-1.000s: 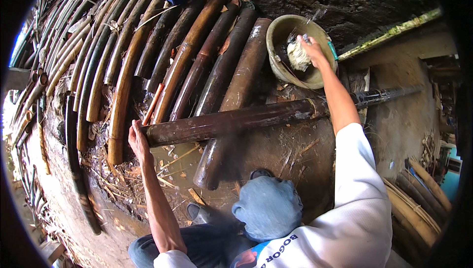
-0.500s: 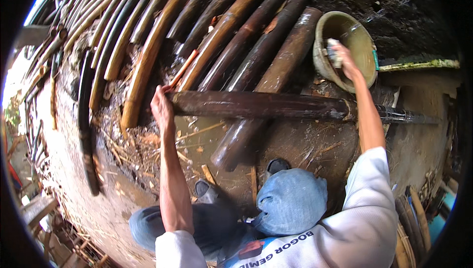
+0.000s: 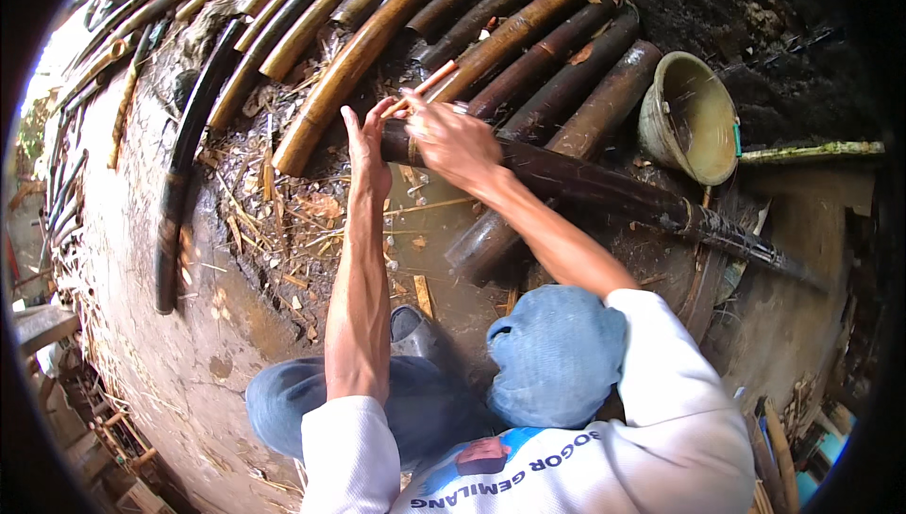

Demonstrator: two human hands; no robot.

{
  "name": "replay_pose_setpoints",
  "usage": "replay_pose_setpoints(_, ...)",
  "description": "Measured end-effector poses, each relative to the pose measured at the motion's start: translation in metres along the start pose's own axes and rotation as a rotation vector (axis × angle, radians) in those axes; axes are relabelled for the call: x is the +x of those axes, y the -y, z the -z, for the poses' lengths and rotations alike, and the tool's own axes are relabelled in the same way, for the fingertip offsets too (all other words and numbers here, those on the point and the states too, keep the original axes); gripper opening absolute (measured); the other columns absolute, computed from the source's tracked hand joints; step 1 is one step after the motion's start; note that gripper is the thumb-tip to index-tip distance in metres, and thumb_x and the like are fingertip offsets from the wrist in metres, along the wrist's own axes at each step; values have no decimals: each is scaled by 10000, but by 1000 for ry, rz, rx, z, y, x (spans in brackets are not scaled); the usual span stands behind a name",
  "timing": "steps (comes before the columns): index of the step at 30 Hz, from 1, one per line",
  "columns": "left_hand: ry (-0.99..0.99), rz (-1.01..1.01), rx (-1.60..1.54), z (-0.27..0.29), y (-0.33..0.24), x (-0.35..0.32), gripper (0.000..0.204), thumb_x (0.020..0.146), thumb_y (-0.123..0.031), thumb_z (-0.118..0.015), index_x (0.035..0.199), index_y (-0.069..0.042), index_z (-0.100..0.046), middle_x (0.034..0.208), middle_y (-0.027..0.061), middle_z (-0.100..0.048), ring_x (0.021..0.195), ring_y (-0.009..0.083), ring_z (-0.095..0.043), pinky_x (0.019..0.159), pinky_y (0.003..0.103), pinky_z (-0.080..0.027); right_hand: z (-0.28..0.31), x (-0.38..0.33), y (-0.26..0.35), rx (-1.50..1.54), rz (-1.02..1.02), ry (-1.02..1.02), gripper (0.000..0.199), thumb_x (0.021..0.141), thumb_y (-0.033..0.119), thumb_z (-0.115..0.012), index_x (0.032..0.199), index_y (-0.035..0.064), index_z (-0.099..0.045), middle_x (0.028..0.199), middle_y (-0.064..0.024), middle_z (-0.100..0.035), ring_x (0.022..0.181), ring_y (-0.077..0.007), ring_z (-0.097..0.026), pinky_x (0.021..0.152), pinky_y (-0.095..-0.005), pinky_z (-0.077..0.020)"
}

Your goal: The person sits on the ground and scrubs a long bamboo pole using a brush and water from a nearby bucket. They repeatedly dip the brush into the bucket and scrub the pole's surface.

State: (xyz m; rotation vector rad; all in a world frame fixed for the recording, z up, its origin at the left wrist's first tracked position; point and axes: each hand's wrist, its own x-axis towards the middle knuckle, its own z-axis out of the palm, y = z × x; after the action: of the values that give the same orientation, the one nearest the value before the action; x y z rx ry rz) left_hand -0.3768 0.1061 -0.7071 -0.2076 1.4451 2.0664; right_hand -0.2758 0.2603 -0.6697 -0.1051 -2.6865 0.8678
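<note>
Two bare hands meet at the left end of a dark bamboo pole [image 3: 604, 179], which slants across the wet ground [image 3: 415, 207] in front of us. We see a deep reddish-brown, almost black skin, slick with a wet shine. Toward the right, a raised node with a paler ring breaks the smooth length; past it the stem looks thinner, with whitish glints and a blurred tip. The pole lies over a browner bamboo length [image 3: 483, 235], crossing it at an angle.

Our left hand [image 3: 369, 151] is beside the pole's end, one digit pointing up; we cannot tell whether its fingers grasp the rim. Our right hand [image 3: 456, 141] bends over the top near that end, its fingers curled and blurred, and we cannot tell whether anything is under them. Just beyond lies a thin orange-brown stick [image 3: 438, 78]. A pale bucket [image 3: 659, 122] stands near the pole, to the right.
</note>
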Motion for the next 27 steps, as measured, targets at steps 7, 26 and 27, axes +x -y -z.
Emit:
replay_pose_setpoints(7, -80, -15, 38, 29, 14, 3, 987, 1043, -824, -144, 1395, -78, -686, 1311, 132, -671, 1225, 260, -595, 1124, 396, -409, 85, -107, -73, -71, -143, -47, 386, 1049, 405, -649, 1163, 66, -796, 1214, -199, -759, 1133, -409, -728, 1021, -464, -571)
replay_pose_setpoints(26, -219, 13, -44, -8, 12, -2, 1191, 882, -1007, -158, 1632, -132, -459, 1034, 98, -573, 1031, 269, -528, 1053, 434, -383, 74, -105, -65, -335, -179, -20, 288, 1076, 257, -547, 1191, 99, -758, 1137, -138, -700, 947, -371, -745, 821, -482, -634)
replay_pose_setpoints(27, -167, 49, -99, -7, 8, -11, 1199, 876, -1011, -165, 1684, -146, -356, 1288, 164, -630, 1221, 317, -564, 1133, 488, -387, 47, -72, -15, -331, 146, -175, 270, 1062, 247, -570, 1153, 66, -750, 1082, -163, -703, 932, -356, -749, 780, -480, -647)
